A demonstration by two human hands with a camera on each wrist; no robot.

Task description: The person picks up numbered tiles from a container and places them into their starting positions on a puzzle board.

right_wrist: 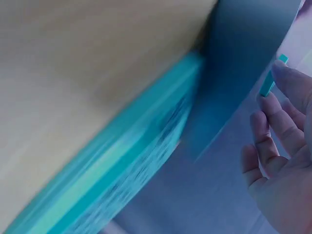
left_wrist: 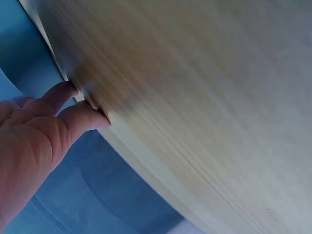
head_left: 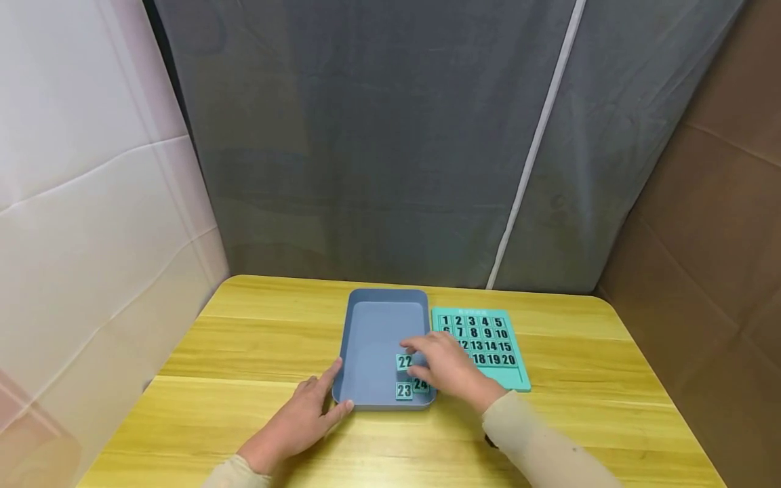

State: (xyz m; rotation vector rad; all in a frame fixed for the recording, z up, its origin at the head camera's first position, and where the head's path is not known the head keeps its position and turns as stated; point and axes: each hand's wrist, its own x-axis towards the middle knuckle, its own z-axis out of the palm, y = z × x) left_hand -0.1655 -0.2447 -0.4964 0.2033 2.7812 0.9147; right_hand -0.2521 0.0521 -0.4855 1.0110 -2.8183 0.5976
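Note:
My right hand (head_left: 450, 366) pinches the number tile 22 (head_left: 405, 362) between thumb and finger, over the right side of a blue-grey tray (head_left: 372, 339). In the right wrist view the thin teal tile (right_wrist: 274, 77) stands edge-on between the fingertips. Tiles 23 (head_left: 404, 391) and 24 (head_left: 420, 385) lie face up in the tray's near right corner. My left hand (head_left: 305, 415) rests against the tray's near left corner, fingers along the left wall and thumb at the front edge. In the left wrist view its thumb and a finger touch an edge.
Right of the tray lies a teal number board (head_left: 515, 352) with rows of tiles up to 20; my right hand hides part of its left side. Both stand on a yellow wooden table (head_left: 232, 325). A grey curtain (head_left: 366, 149) hangs behind it.

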